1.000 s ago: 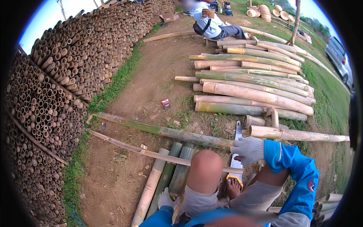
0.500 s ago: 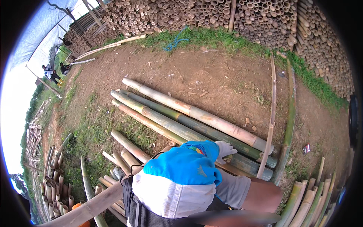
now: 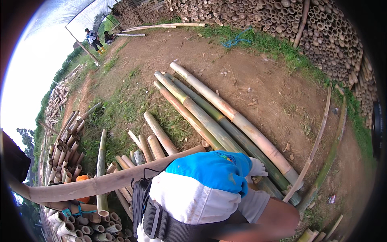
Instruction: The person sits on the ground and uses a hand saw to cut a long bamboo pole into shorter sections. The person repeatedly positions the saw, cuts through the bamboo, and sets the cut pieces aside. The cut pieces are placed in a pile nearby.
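Low in the centre of the frame, a blue sleeve (image 3: 211, 169) crosses from left to right and ends in a white-gloved hand (image 3: 254, 169). Which arm it belongs to cannot be told from this view, nor whether its fingers are apart, together or gripping; only the knuckle side of the glove shows, and no second hand is seen. The glove rests against the near ends of a bundle of long green and tan bamboo poles (image 3: 217, 117) lying side by side on the bare dirt (image 3: 258, 68), running from the centre toward the upper middle. A brown pole (image 3: 109, 181) lies across the lower left, passing just under the sleeve. Beside it, lower left, short cut bamboo sections (image 3: 66, 141) lie heaped, open ends showing, with an orange object (image 3: 82, 178) among them. A thin curved pole (image 3: 316, 145) arcs down the right side. Stacked bamboo (image 3: 282, 16), ends outward, fills the upper edge and upper right, with a blue rope (image 3: 236, 40) on the grass below it. Upper left, two people (image 3: 96, 38) are by a slanted post, well apart.
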The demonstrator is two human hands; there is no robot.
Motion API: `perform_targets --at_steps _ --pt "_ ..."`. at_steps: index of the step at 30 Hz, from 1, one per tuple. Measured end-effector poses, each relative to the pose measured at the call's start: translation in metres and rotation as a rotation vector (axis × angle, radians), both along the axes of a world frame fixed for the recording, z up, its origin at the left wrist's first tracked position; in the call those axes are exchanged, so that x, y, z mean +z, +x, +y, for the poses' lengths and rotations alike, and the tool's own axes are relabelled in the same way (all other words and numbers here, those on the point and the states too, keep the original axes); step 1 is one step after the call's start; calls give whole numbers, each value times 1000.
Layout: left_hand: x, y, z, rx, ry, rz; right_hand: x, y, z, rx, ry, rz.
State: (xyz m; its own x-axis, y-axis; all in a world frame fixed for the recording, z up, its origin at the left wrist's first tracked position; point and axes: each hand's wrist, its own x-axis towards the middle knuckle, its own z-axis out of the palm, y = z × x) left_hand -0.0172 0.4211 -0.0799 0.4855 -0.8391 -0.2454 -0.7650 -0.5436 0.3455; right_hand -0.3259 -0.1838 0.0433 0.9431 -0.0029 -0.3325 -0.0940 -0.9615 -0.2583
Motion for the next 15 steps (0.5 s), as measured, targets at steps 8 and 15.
perform_targets --at_steps 8,15 --pt "-1 2 1 -11 6 13 -2 5 -128 -122 -751 -149" --pt "4 3 1 -18 31 37 -1 -8 -209 -245 -1159 -170"
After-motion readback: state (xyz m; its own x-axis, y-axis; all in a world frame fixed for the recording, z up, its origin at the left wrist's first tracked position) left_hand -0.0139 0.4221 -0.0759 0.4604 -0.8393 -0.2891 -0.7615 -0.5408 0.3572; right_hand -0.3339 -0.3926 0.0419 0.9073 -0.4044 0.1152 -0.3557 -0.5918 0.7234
